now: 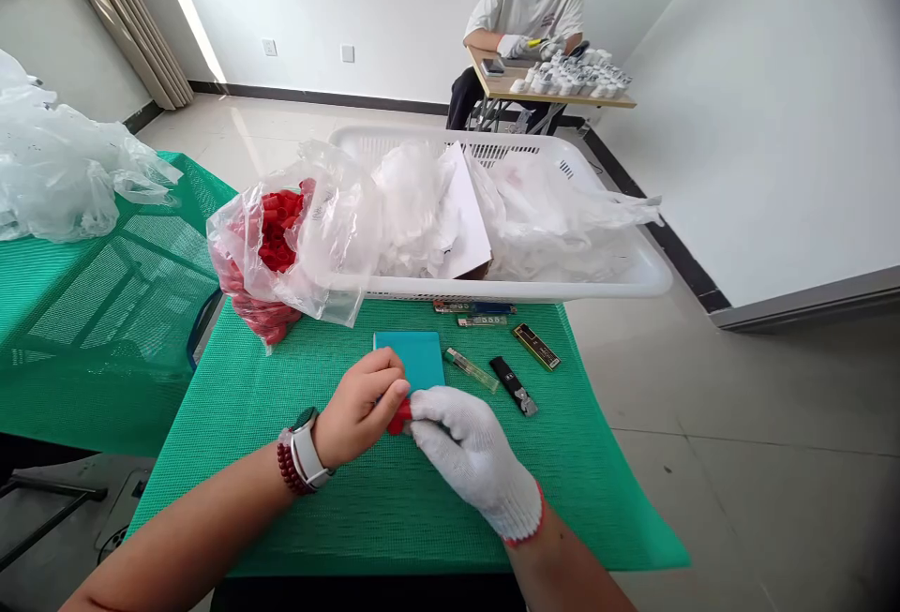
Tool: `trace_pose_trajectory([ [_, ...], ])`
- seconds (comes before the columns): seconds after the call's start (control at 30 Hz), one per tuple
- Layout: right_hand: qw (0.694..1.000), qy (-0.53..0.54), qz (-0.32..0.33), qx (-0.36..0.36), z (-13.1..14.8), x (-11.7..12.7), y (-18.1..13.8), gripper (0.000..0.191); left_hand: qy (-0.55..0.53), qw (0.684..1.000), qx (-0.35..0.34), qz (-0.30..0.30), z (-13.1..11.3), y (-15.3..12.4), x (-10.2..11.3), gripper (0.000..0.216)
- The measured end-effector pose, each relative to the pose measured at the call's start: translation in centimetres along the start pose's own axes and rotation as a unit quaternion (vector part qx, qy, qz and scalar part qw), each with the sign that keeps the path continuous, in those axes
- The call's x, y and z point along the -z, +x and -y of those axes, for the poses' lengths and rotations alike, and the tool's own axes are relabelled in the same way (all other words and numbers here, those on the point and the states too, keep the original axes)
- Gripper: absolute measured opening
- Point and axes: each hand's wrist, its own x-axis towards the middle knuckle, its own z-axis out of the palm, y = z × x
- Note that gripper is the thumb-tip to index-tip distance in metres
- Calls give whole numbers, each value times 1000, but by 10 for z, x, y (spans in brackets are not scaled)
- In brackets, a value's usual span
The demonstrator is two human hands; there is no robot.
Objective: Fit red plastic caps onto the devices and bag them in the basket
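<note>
My bare left hand [362, 406] and my white-gloved right hand [468, 448] meet over the green table cover [366, 500]. Both pinch a small red plastic cap [399, 418] between their fingertips. Just beyond the hands lies a flat teal pad [416, 356]. A watch and a dark red bead bracelet sit on my left wrist. To the right of the pad lie a clear lighter [471, 369], a black lighter [514, 385] and a dark gold-trimmed lighter [535, 347].
A clear bag of red caps [271, 246] leans at the table's back left. A white plastic basket [597, 284] holds crumpled plastic bags and a white sheet. Two more lighters [474, 313] lie by its front wall. Another person sits working at a far table [562, 97].
</note>
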Motion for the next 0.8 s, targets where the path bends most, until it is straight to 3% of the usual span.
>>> trace_pose_trajectory([
  [0.23, 998, -26, -45, 38, -2, -3, -2, 13, -7, 1000, 3, 7, 2, -1, -3, 50],
  [0.4, 991, -26, -129, -26, -7, -3, -5, 14, -11, 999, 27, 24, 0, 0, -3, 44],
  [0.5, 990, -21, -135, -45, -9, -3, -4, 16, -6, 999, 41, 33, 1, 2, -4, 41],
  [0.63, 991, -53, -126, -6, -11, -2, -4, 12, -19, 998, 36, 55, 4, 4, -4, 49],
  [0.8, 986, -68, -151, 25, -13, -1, -5, 12, -6, 998, 31, 46, 5, 2, -4, 38],
])
